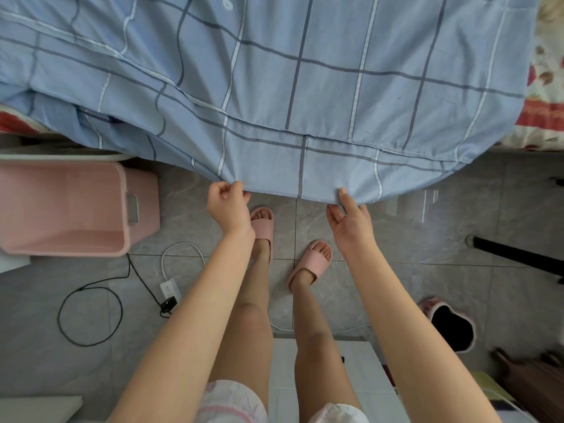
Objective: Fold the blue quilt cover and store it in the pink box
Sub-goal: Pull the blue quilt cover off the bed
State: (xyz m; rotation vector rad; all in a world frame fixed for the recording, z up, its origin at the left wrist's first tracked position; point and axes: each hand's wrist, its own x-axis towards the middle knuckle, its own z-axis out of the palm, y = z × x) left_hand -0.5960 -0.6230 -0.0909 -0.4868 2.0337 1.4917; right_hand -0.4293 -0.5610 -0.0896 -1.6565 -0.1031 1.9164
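While the blue quilt cover (pixel 274 71) is spread across the bed and fills the whole top half of my view, its near hem hangs off the side over the grey tiled floor (pixel 427 239), and that hem is what I've got hold of. It's a light blue check with dark and white lines, kinda bunched up on the left, and a bit of the floral bed sheet (pixel 546 87) peeks out past it on the right. The pink box (pixel 61 206) sits on the floor off to my left, open side toward me, right by the bed and well apart from my hands. My left hand (pixel 227 206) has its fingers curled in, pinching the hem. My right hand (pixel 351 221) is looser, with the thumb on top of the fabric and the fingers tucked under the edge, so it's pinching too, just with straighter fingers. Below them are my feet in pink slippers (pixel 262 222), and over on the left a white power strip (pixel 170 290) has a black cable (pixel 88 312) looped on the tiles.
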